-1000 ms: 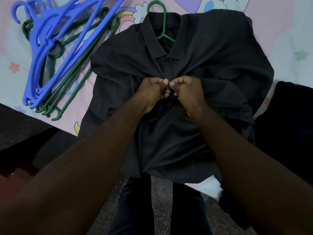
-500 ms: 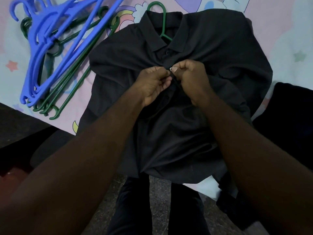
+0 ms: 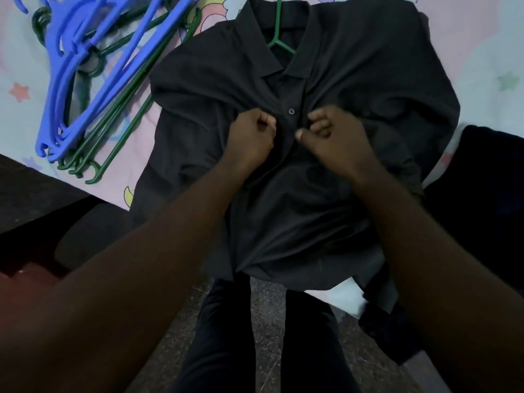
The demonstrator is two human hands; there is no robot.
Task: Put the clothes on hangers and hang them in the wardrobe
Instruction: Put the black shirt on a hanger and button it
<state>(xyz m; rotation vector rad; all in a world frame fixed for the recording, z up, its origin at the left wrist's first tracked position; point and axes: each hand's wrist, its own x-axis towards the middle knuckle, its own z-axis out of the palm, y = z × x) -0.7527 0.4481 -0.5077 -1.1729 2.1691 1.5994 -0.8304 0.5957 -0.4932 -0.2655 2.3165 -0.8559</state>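
Nearest: the person's dark trouser legs (image 3: 226, 336) stand on speckled floor (image 3: 266, 321) at the bed's near edge. The black polo shirt (image 3: 297, 208) lies face up on the patterned bedsheet (image 3: 482, 52), its hem hanging past that edge.

Left hand (image 3: 249, 140) and right hand (image 3: 334, 140) rest on the shirt's chest, either side of the placket, fingers curled. Left grip bunches fabric just left of the placket. Right grip is curled narrow, thumb forward; whether it pinches cloth, cannot tell. A fastened button (image 3: 291, 111) shows in the gap between them.

Further: collar open, green hanger (image 3: 279, 38) inside the neck, hook running out of the top of the view.

Far left: pile of blue hangers (image 3: 85, 66) over green hangers (image 3: 113, 123), close beside the shirt's sleeve edge. Right edge: another dark garment (image 3: 482, 194) abuts the shirt. Open sheet remains far right.
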